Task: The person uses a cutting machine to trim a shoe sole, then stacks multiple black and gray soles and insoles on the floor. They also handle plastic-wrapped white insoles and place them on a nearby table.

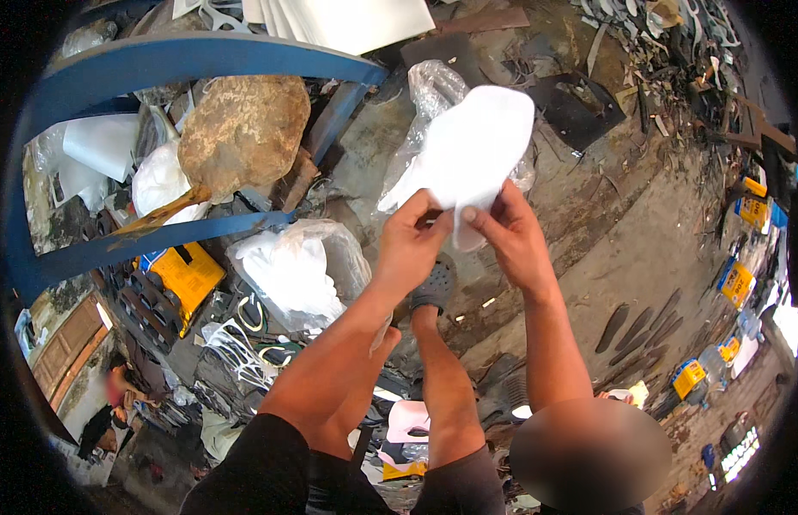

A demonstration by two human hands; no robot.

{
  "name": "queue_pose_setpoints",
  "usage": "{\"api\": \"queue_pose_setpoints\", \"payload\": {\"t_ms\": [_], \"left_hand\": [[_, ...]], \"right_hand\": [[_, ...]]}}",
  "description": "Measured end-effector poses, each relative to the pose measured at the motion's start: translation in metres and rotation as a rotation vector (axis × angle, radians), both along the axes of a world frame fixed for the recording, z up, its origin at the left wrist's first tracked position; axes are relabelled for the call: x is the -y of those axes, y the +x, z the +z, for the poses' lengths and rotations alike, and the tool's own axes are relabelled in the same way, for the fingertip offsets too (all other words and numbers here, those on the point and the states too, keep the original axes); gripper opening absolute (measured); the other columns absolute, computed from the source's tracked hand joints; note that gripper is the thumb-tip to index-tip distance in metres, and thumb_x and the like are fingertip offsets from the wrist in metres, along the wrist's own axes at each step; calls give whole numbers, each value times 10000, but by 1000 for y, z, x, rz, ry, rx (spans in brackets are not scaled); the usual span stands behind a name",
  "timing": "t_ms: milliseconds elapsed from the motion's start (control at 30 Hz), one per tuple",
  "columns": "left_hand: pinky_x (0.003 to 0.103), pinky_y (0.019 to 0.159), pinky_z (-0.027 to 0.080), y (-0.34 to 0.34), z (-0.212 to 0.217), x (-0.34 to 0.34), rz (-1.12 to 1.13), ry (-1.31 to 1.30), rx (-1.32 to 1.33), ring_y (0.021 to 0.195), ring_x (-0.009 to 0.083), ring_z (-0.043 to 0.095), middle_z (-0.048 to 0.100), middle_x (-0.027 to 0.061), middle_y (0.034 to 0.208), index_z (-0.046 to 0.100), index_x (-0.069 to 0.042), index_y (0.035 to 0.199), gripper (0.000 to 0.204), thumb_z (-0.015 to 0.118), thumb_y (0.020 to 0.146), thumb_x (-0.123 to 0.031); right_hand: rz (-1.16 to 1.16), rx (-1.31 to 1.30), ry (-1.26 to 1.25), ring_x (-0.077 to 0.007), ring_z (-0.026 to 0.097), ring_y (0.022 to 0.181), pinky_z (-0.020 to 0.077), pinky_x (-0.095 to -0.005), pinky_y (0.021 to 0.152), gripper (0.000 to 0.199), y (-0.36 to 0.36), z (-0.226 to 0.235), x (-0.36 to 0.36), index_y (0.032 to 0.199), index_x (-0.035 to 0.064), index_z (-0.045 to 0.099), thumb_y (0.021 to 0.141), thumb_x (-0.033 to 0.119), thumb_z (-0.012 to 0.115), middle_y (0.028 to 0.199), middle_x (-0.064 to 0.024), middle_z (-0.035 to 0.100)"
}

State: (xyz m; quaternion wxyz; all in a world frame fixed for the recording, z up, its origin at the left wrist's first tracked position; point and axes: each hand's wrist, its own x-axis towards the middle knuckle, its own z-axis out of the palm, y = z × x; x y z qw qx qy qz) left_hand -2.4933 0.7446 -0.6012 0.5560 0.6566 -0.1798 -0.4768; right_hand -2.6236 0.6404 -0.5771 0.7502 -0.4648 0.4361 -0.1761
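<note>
Between my two hands is a white sole-shaped piece point(480, 129), its broad end pointing away from me. Fingers and thumb of my left hand point(407, 240) are closed on its narrow near end, at the left. On the right, my right hand point(512, 236) pinches the same end, thumb on top. The near end looks folded or doubled, and I cannot tell whether it is one piece or a few stacked. Behind it lies a crumpled clear plastic bag point(435, 86). Left of my left forearm, another clear plastic bag point(351, 257) holds white pieces point(291, 279).
A blue metal frame point(201, 62) with a large brown stone point(244, 133) stands at the left. White sheets point(347, 21) lie at the far side. A black sheet point(579, 112), dark soles point(635, 330) and scraps cover the floor at right. A person point(115, 390) is at the lower left.
</note>
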Motion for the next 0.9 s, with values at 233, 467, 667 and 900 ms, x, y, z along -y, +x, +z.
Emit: {"api": "queue_pose_setpoints", "payload": {"t_ms": [233,467,667,900], "left_hand": [[383,883,532,88,-58,141,205,486,427,1046,294,649,627,227,1246,554,58,1324,801,897,731,-358],[347,870,519,112,-89,112,-19,222,47,1001,222,657,690,146,1182,549,20,1372,521,687,904,-162],[291,834,490,108,-41,41,140,178,-145,968,159,609,664,90,1181,604,-33,1353,435,650,923,-82],[337,943,465,98,23,-4,-55,251,736,1106,242,522,492,118,1191,540,-84,1468,618,720,878,-59]], "right_hand": [[-305,-82,-390,-203,650,1045,518,-324,903,377,-1,-66,124,1307,-5,537,950,48,647,1196,-138,670],[921,-855,-568,-381,627,1128,482,-467,1003,390,-15,-182,77,1266,36,589,944,251,636,1174,-244,661],[139,-860,-958,-404,639,1085,504,-475,944,705,-28,-130,67,1426,70,420,841,198,792,1143,-245,660],[236,-620,-478,-437,644,1127,497,-481,962,588,9,-45,48,1418,7,452,935,227,705,1239,-278,641]]}}
